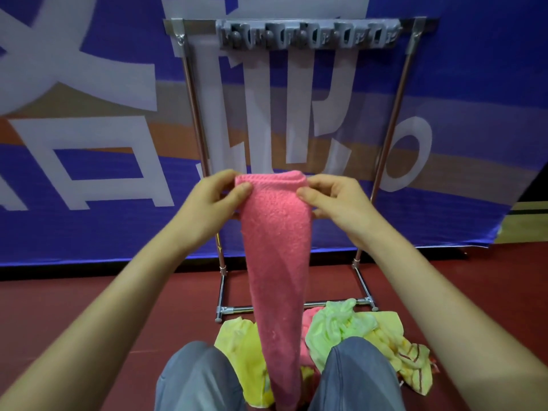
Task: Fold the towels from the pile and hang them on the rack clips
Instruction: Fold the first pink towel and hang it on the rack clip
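Blue banner (pixel 462 69) behind long, nubbly pink towel (pixel 277 262)

Both arms stretch forward, left grip (pixel 207 203) and right grip (pixel 339 204) pinching thumb against fingers.

Setting: looks like an indoor sports or event hall.
You face a large blue printed banner (pixel 89 129) with big white lettering and orange bands, hung as a backdrop down to a smooth dark red floor (pixel 89 307). A freestanding chrome rack (pixel 388 143) stands directly on that floor, towels (pixel 350 324) heaped at its foot. Past the banner's right edge, yellowish flooring (pixel 525 223) shows.
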